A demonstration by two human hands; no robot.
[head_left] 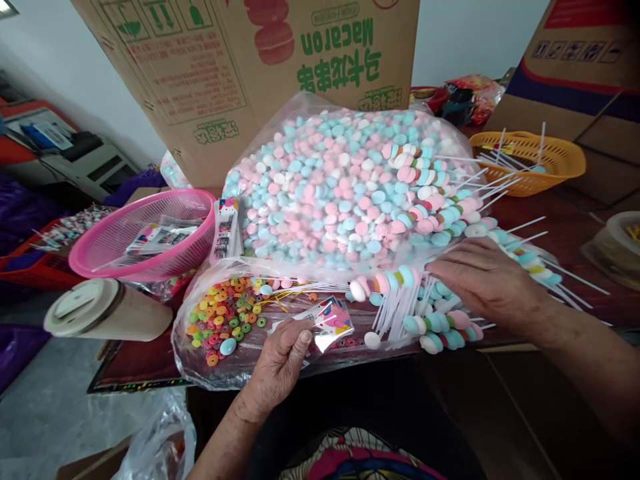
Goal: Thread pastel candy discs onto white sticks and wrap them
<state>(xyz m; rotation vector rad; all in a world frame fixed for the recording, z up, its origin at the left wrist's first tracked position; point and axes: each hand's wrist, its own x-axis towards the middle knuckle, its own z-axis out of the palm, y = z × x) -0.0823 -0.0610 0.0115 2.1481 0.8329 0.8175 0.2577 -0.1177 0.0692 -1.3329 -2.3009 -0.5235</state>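
My left hand (284, 360) is closed, thumb against fingers, on a small printed plastic wrapper (334, 323) with pink, blue and yellow shapes. Fingers together, my right hand (483, 277) reaches in from the right and pinches the stick end of a candy skewer (387, 281). Pink, white and blue candies with coloured rings are threaded on that skewer, which points left toward the wrapper. Beneath it lie a bunch of white sticks (397, 310) and more finished skewers (443, 323). Cereal-like coloured rings (225, 317) are spread on clear plastic left of my left hand.
A large clear bag of pastel candies (320, 187) fills the middle, with skewers piled on its right. Behind stands a cardboard box (210, 87). A pink basket (145, 267) of wrappers and a lidded cup (107, 310) are left; a yellow basket (560, 163) is right.
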